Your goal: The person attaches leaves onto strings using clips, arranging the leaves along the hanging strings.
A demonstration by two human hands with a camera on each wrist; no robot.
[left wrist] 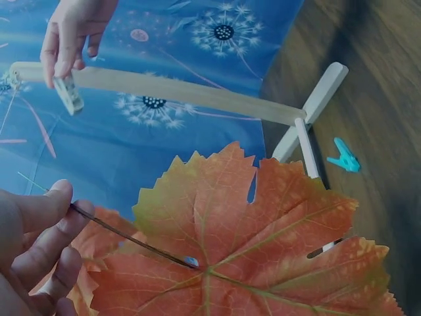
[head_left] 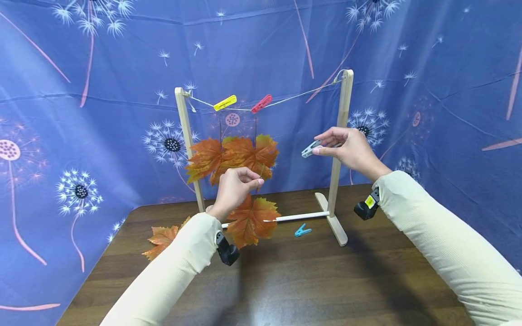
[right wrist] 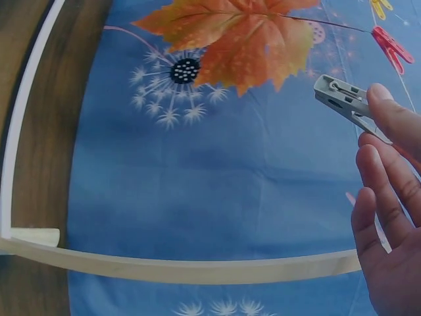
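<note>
My left hand pinches the thin stem of an orange artificial maple leaf, which hangs below the fingers in front of the wooden stand. Between thumb and fingers my right hand holds a grey clothespin, in front of the stand's right post; in the right wrist view its jaws point away from the hand. Two more orange leaves hang by their stems from the string, one under a yellow clothespin, the other under a red clothespin.
A blue clothespin lies on the brown table by the stand's right foot. Another leaf lies at the left, partly behind my left sleeve. The right post and left post carry the string before a blue dandelion-print cloth.
</note>
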